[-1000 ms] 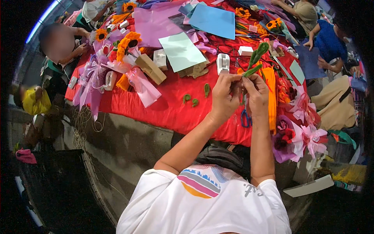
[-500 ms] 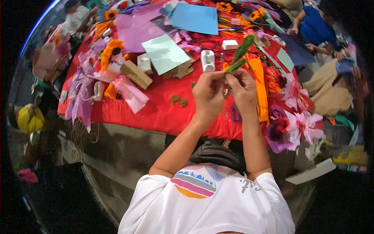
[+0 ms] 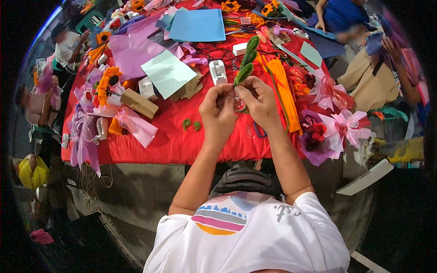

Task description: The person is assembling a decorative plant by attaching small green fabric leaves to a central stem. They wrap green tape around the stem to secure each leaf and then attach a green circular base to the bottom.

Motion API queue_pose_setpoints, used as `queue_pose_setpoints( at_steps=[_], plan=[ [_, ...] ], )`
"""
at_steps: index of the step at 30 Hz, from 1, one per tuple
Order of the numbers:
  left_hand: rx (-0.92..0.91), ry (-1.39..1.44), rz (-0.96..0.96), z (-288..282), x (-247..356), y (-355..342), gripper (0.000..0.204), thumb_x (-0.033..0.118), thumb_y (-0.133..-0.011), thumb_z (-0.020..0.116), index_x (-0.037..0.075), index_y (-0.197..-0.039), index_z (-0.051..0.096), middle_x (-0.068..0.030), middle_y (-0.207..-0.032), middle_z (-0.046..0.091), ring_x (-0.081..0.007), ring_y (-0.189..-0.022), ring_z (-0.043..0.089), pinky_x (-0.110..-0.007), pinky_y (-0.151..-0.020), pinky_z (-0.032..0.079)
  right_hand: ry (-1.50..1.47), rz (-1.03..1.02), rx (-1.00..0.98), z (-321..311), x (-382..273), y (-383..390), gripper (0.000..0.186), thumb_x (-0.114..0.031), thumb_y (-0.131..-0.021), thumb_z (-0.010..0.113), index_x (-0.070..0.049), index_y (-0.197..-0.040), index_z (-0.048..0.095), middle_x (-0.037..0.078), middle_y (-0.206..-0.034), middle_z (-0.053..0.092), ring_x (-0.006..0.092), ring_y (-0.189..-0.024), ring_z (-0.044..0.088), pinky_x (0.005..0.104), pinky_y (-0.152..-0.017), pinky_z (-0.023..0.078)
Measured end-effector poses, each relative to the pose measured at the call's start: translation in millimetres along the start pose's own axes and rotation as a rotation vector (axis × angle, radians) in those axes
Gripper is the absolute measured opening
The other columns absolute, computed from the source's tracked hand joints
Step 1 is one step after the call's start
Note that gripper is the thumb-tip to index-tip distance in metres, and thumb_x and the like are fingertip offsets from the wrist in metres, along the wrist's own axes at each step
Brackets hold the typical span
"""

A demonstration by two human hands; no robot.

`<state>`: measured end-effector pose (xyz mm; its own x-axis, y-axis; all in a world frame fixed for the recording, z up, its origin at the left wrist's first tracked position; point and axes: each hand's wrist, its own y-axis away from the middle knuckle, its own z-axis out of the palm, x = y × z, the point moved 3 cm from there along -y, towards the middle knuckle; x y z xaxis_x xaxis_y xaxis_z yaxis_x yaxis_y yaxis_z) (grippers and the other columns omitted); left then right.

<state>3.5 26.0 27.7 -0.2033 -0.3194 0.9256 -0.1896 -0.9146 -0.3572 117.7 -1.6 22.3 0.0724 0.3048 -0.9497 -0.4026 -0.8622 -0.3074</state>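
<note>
My left hand [image 3: 217, 109] and my right hand [image 3: 257, 102] meet over the red table, both pinching the base of a green fuzzy leaf piece [image 3: 248, 57] with two upright leaves. A white tape dispenser [image 3: 217, 69] sits just behind my fingers. Blue-handled scissors [image 3: 259, 129] lie partly hidden under my right hand. Small curled green pieces [image 3: 191, 124] rest left of my left hand, and a bundle of orange fuzzy stems [image 3: 287, 104] lies to the right of my right hand.
The red-covered table [image 3: 177, 150] holds pink-wrapped bouquets [image 3: 136, 129], sunflowers [image 3: 109, 82], a purple-pink bouquet [image 3: 318, 134], pale green paper [image 3: 168, 73] and blue sheets [image 3: 198, 25]. Co-workers sit at both sides [image 3: 66, 50] [image 3: 339, 18]. A yellow bag [image 3: 33, 173] is at far left.
The view has shifted, so the table appears further left. My hands and the green piece sit further left in the picture, still pinched together, with the leaves a little more upright.
</note>
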Motion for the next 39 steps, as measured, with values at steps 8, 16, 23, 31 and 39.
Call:
queue_pose_setpoints(
  at_steps=[8,16,23,31,39],
  plan=[
    [-0.079,0.302,-0.317,-4.7,-0.6,-0.6,0.010,0.005,-0.085,0.052,0.000,-0.094,0.053,0.0003,-0.074,0.054,-0.0019,-0.058,0.047,-0.016,-0.048,0.037,-0.025,0.048,-0.049,0.3,-9.0,-0.2,0.010,-0.010,-0.080,0.058,-0.003,-0.087,0.057,-0.003,-0.074,0.056,0.0021,-0.062,0.047,0.0168,-0.055,0.038],
    [-0.015,0.267,-0.196,-3.5,-4.8,-0.4,0.018,-0.001,-0.083,0.052,-0.001,-0.101,0.055,-0.0004,-0.074,0.053,-0.0024,-0.058,0.047,-0.016,-0.049,0.037,0.046,0.010,-0.025,1.3,-8.1,-0.1,0.011,-0.011,-0.080,0.058,0.000,-0.084,0.058,0.001,-0.073,0.057,0.0049,-0.065,0.051,0.0206,-0.058,0.042],
    [0.069,-0.222,0.127,-1.2,-9.6,-1.2,0.021,-0.002,-0.081,0.052,-0.002,-0.100,0.059,-0.0021,-0.080,0.059,-0.0027,-0.060,0.047,-0.017,-0.052,0.038,0.063,0.015,0.057,2.2,-5.2,1.4,0.012,-0.011,-0.080,0.058,0.001,-0.083,0.058,0.001,-0.066,0.055,0.0057,-0.059,0.049,0.0212,-0.053,0.040],
    [-0.016,0.221,-0.304,-4.6,-10.9,3.5,0.017,0.003,-0.082,0.053,-0.004,-0.097,0.058,-0.0028,-0.074,0.060,-0.0043,-0.058,0.051,-0.017,-0.049,0.040,0.067,0.059,0.055,0.6,3.4,1.5,0.012,-0.013,-0.080,0.059,-0.001,-0.086,0.058,-0.002,-0.067,0.054,0.0040,-0.059,0.047,0.0197,-0.050,0.038],
    [-0.078,0.281,-0.318,-2.1,-0.5,2.9,0.015,0.005,-0.082,0.056,-0.002,-0.095,0.059,-0.0008,-0.071,0.059,-0.0025,-0.053,0.046,-0.016,-0.045,0.036,-0.301,0.210,-0.086,-2.5,6.4,0.9,0.011,-0.009,-0.082,0.058,-0.004,-0.092,0.059,-0.002,-0.074,0.057,0.0043,-0.062,0.050,0.0177,-0.054,0.039]
  ],
)
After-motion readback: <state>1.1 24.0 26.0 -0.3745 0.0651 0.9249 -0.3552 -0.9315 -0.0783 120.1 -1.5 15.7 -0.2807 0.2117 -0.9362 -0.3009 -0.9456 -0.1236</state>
